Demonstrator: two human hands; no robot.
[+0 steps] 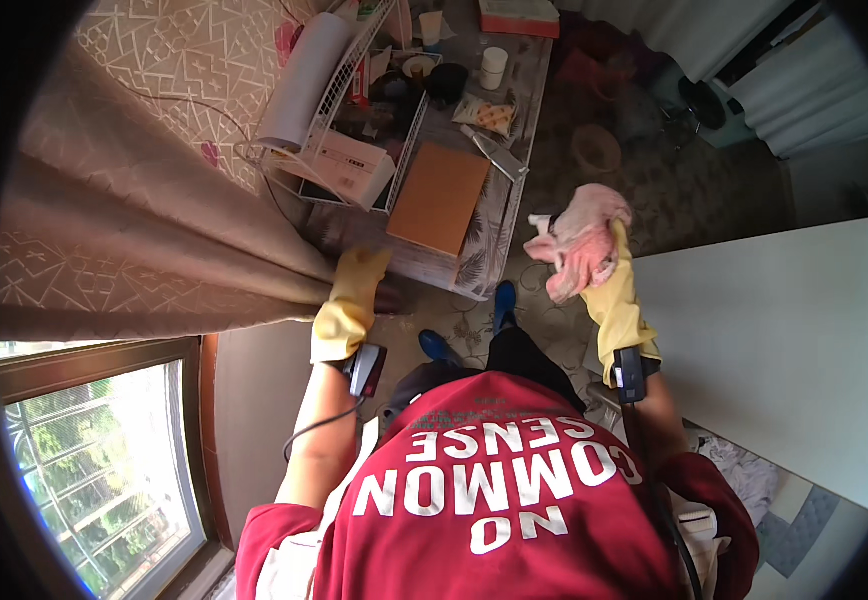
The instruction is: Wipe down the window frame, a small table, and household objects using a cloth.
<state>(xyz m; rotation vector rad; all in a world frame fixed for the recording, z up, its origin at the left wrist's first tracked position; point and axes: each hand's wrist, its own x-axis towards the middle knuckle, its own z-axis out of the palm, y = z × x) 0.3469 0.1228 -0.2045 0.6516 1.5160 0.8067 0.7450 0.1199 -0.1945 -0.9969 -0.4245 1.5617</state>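
Bunched in my right hand (610,285), which wears a long yellow rubber glove, is a crumpled pink cloth (586,235). It hides most of the gloved fingers. My left hand (356,285), in a matching glove, is in front of the lower part of a beige patterned curtain (174,235). Its fingers are blurred, so their grip does not show, nor whether they touch the curtain. Ahead stands a table (434,270) with a patterned cover. A flat brown box (439,198) lies on it, nearest to the left hand.
White wire rack (409,150) on the table holds bowls and small items; a pale roll (304,80) leans there. A white cup (494,68) and a packet (489,113) sit farther back. A window (104,460) is at left, a large white panel (784,340) at right.
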